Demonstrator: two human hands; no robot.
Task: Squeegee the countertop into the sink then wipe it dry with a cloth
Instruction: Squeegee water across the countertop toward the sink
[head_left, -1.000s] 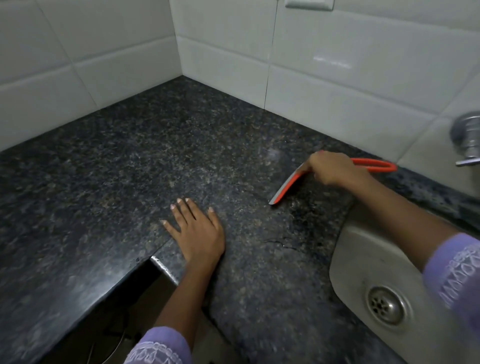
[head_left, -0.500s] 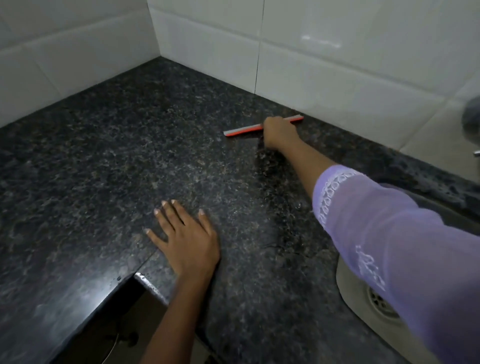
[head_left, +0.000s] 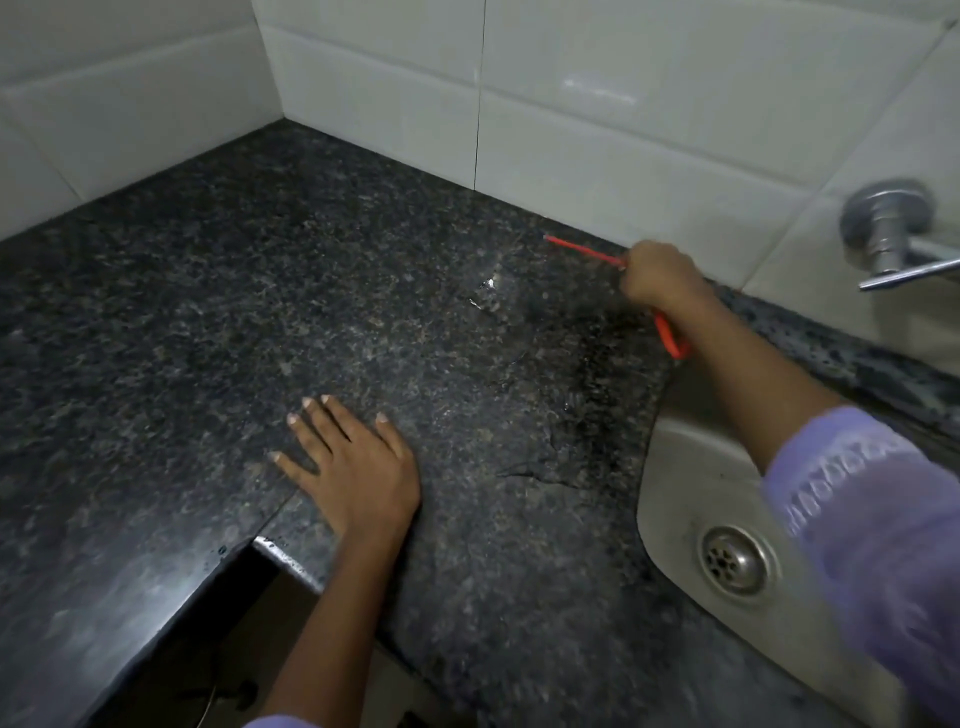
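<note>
The dark counter (head_left: 260, 291) met white tiles. The right hand (head_left: 657, 278) was closed around the red squeegee (head_left: 582, 249) by the wall, likely starting a pull toward the sink (head_left: 685, 467); the left hand (head_left: 358, 473) lay flat, open, bracing.

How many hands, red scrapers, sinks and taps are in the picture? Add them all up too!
Hands: 2, the left hand flat on the countertop and the right hand gripping the scraper
Red scrapers: 1, the squeegee
Sinks: 1, the sink
Taps: 1, the tap
Total: 5
</note>
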